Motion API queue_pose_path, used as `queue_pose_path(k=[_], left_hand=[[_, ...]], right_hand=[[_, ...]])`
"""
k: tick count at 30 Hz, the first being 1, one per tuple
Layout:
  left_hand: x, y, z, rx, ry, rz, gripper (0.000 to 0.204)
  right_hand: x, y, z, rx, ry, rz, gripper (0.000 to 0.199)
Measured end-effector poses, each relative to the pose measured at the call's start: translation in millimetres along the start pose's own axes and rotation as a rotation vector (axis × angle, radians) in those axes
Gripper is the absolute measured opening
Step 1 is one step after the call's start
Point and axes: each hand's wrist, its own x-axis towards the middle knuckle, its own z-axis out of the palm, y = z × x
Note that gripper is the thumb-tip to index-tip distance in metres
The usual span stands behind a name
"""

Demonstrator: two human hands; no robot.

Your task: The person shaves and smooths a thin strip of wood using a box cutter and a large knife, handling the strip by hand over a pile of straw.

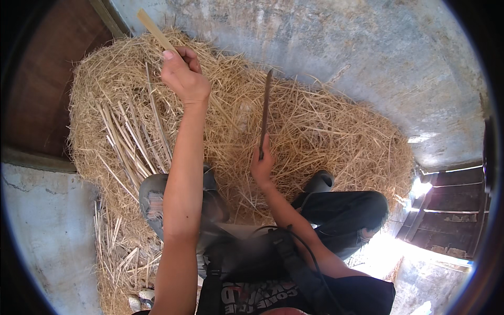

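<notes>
Raised at the upper left, my left hand (pixel 185 74) is closed around the lower end of a flat, pale strip of wood or bamboo (pixel 152 29), which tilts up and to the left. My right hand (pixel 262 164) grips the handle of a long, dark-bladed knife (pixel 266 102) near the middle of the view. The blade points up and away from me, apart from the strip. Behind both hands spreads a heap of dry straw (pixel 315 121). Several thin, pale sticks (pixel 126 136) lie on the straw beside my left knee.
A grey-blue wall (pixel 378 58) rises behind the straw. Dark brown boards (pixel 47 73) stand at the far left, and wooden slats (pixel 451 207) with bright light at the right. More short sticks (pixel 123 257) lie at the lower left. My bent legs (pixel 341 210) frame the near side.
</notes>
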Motion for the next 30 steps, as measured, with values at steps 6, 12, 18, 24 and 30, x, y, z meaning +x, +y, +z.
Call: queue_pose_path(k=[6,12,18,24,30], left_hand=[[-2.5,-0.6,1.8,-0.082,0.012,-0.02,0.063],[17.1,5.8,-29.4,-0.202,-0.064,-0.054,0.068],[39.2,63.2,-57.1,-0.378,-0.248,-0.072,0.076],[34.7,57.9,-61.0,-0.386,-0.263,-0.06,0.079],[17.9,21.5,-46.3,-0.268,-0.213,-0.07,0.076]], right_hand=[[-48.1,124.7,19.8,-0.194,-0.232,0.238,0.061],[-18.0,63.1,-6.0,0.167,-0.35,0.642,0.06],[-27.3,100.2,-0.8,-0.008,-0.273,0.355,0.059],[-24.6,71.5,-7.6,0.079,-0.311,0.536,0.059],[-23.9,84.1,2.5,0.055,-0.241,0.451,0.059]])
